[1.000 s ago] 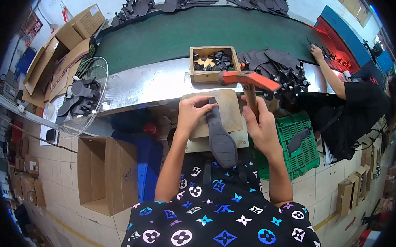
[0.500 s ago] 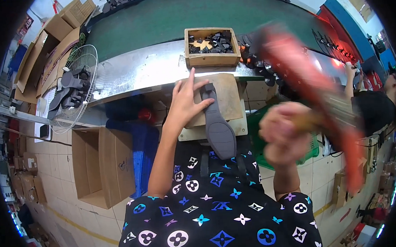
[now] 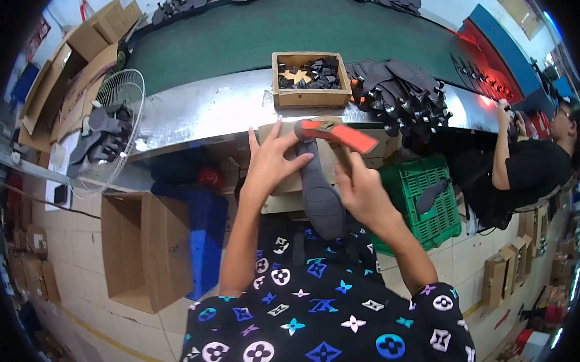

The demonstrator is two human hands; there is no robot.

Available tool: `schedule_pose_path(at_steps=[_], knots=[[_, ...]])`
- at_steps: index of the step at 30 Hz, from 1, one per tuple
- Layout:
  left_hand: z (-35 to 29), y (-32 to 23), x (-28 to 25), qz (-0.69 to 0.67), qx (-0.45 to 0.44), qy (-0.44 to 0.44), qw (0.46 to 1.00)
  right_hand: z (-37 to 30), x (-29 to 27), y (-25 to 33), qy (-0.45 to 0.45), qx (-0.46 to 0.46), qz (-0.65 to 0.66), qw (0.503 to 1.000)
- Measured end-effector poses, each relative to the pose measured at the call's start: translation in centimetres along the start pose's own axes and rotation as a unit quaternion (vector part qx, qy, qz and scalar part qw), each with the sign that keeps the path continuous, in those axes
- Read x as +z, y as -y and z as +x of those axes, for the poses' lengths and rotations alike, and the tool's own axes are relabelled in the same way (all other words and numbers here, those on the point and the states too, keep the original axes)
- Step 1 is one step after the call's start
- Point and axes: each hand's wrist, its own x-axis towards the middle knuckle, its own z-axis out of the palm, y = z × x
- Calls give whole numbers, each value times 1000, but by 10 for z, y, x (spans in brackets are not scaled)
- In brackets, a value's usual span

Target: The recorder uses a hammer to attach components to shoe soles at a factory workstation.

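Observation:
A dark grey shoe sole [image 3: 323,208] lies lengthwise over a pale work block [image 3: 328,158], its broad toe end toward me. My left hand [image 3: 271,162] steadies its heel end, with the thumb on the sole and the other fingers stretched past it. My right hand [image 3: 369,194] is closed round the handle of a red hammer [image 3: 351,136]. The hammer's head is at the sole's heel end, close to my left fingertips, and hides the small part there. I cannot tell whether it touches.
Behind the block, a wooden box [image 3: 312,99] of small black pieces stands on the metal ledge of a green conveyor [image 3: 245,37]. Soles are piled [image 3: 406,88] to its right. A green crate [image 3: 427,207] and a co-worker [image 3: 529,164] are at right; a cardboard box [image 3: 144,252] is at left.
The hammer has swung from raised at the right down and left to the sole's heel end, my right hand with it. My left hand and the sole stay nearly in place.

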Motion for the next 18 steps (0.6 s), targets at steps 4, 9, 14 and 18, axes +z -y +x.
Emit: schedule_pose_path(at_steps=[4, 9, 14, 18], knots=[[12, 2, -5, -91, 120, -96, 984, 14, -35, 28, -15, -39, -68, 997], [-46, -56, -42, -377, 68, 15, 924, 28, -22, -3, -42, -111, -124, 985], [-75, -89, -70, -532, 1, 185, 826, 39, 5, -30, 98, -114, -286, 947], [-83, -94, -72, -594, -5, 225, 772, 37, -21, -7, 136, -254, -106, 952]])
